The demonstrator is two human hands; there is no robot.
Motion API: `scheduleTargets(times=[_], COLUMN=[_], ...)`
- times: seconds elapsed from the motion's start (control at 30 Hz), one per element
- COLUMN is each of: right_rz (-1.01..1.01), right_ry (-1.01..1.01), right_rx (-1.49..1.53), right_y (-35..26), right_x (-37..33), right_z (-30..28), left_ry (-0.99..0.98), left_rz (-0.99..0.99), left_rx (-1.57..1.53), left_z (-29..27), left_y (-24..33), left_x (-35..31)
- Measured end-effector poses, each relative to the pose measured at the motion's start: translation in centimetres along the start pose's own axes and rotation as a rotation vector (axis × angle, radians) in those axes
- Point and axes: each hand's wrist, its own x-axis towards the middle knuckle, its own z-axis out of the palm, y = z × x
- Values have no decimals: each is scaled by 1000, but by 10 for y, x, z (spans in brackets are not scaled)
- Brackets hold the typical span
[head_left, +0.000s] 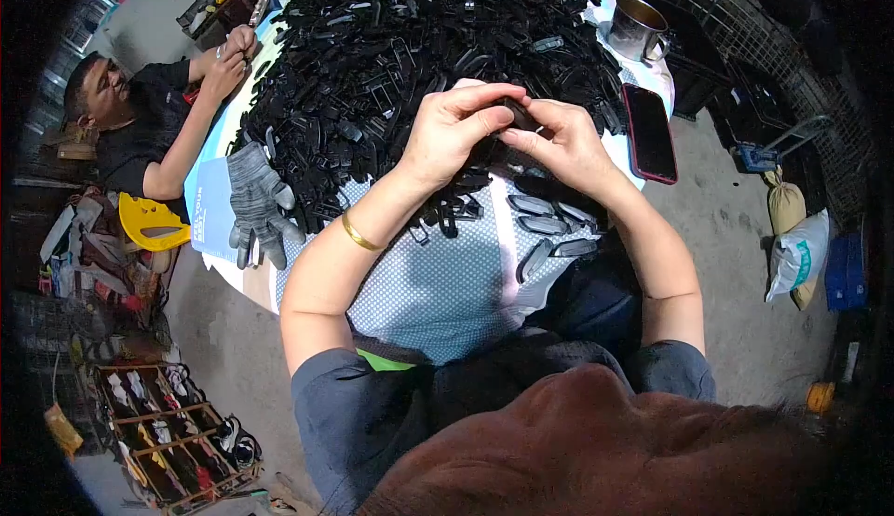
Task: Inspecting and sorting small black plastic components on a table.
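My left hand [445, 136] and my right hand [566, 146] meet above the near edge of a big heap of black plastic pieces [363, 50]. Between the fingertips of both hands is a small dark plastic piece [523, 117], mostly covered by my thumbs and fingers. Both hands are closed on it. Below my right hand, several oval black pieces with grey, shiny faces [535, 225] lie apart from the heap on the patterned tablecloth [419, 278].
A grey knitted glove [256, 190] lies at the table's left edge. On the right are a phone [650, 134] with a red edge and a metal mug [639, 28]. Across the left side, a co-worker [154, 134] rests both hands at the table edge, near a yellow plastic seat [140, 227].
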Motion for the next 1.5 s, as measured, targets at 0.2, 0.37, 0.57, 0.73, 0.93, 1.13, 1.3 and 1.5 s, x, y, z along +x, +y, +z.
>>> scheduleTargets(times=[0.2,0.37,0.57,0.73,0.93,1.13,1.3,1.5], right_rz=[-308,-242,-316,-262,-305,73,264,234], right_ry=[176,-199,-285,-212,-131,95,156,239], right_rx=[-351,-435,-645,-606,-676,-225,651,511], right_y=[13,24,39,40,48,32,24,24], right_x=[4,19,17,17,17,18,16,14], right_z=[4,-15,-12,-21,-30,-28,-35,-9], left_ry=[-15,-35,-389,-45,-111,45,177,127], left_rz=[-63,-116,163,222,34,147,-457,-446], left_rx=[-5,70,500,927,1261,1216,-191,-543], left_z=[-3,8,43,6,-1,-7,-7,16], left_y=[6,25,14,-13,-36,-44,-9,-7], left_x=[3,0,-24,3,10,12,18,10])
